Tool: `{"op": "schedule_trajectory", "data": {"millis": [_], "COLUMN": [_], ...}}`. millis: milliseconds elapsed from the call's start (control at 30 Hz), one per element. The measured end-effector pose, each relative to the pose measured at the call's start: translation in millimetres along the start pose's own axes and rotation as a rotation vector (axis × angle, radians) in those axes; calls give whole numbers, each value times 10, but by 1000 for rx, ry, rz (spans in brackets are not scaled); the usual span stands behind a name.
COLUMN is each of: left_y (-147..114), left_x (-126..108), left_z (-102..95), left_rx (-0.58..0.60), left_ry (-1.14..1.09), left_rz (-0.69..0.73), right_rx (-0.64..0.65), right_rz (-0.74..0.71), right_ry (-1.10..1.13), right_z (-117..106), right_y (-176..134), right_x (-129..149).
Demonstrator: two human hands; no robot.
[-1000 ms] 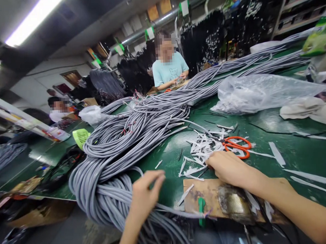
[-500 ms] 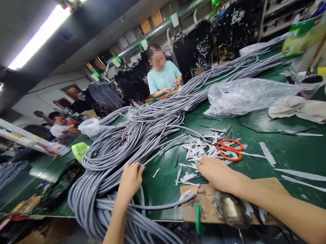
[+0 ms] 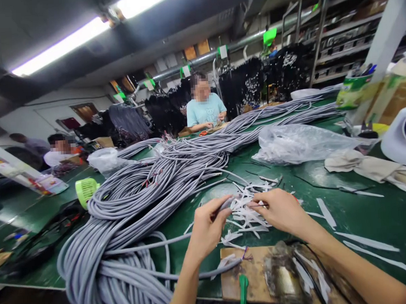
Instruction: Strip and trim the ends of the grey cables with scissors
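Note:
My left hand (image 3: 208, 224) is closed round a grey cable (image 3: 175, 240), whose end sticks out between thumb and fingers. Facing it, my right hand (image 3: 283, 211) pinches close to that cable end; what lies between its fingertips is too small to name. Under and behind both hands is a heap of white strips (image 3: 249, 213). Orange-handled scissors (image 3: 299, 202) are almost wholly hidden behind my right hand. Below the hands, a second cable end with thin bared wires (image 3: 245, 255) rests on a wooden board (image 3: 230, 282) that carries a metal block (image 3: 283, 275) and a green clip (image 3: 243, 288).
Coiled grey cables (image 3: 124, 210) spread over the green table (image 3: 359, 212) on the left and towards the back. A clear plastic bag (image 3: 298, 142), a cloth (image 3: 363, 164) and a white fan (image 3: 403, 137) are at the right. A person (image 3: 205, 108) works across the table.
My left hand has come from the cable bundle to the right, with a cable end in it. My right hand has lifted off the strips beside the scissors and now pinches near that end.

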State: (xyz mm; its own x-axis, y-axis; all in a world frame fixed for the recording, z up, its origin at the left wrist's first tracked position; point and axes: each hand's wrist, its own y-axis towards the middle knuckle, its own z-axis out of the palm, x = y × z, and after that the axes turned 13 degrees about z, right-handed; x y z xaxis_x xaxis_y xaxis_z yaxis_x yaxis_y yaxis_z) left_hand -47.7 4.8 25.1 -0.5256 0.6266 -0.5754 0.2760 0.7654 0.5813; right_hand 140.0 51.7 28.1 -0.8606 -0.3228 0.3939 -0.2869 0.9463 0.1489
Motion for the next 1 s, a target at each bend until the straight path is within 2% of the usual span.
{"op": "schedule_trajectory", "data": {"millis": [100, 233, 400, 533, 800, 900, 1000], "left_y": [-125, -167, -163, -221, -270, -268, -276], "left_x": [44, 20, -28, -26, -49, -86, -89], "left_z": [96, 192, 252, 328, 392, 393, 380], "left_rx": [-8, 19, -117, -200, -278, -306, -361], "left_ry": [18, 78, 66, 108, 66, 54, 11], "left_rz": [-68, -29, 50, 37, 66, 24, -62], "right_rx": [-68, 7, 62, 149, 206, 135, -63], "right_rz": [-24, -51, 80, 145, 182, 159, 168], "right_ry": [411, 786, 1107, 1144, 1148, 1134, 1033], "right_z": [-65, 34, 149, 202, 296, 254, 188], "right_y": [-36, -76, -20, -10, -75, -67, -41], "right_x": [48, 134, 148, 150, 271, 256, 183]}}
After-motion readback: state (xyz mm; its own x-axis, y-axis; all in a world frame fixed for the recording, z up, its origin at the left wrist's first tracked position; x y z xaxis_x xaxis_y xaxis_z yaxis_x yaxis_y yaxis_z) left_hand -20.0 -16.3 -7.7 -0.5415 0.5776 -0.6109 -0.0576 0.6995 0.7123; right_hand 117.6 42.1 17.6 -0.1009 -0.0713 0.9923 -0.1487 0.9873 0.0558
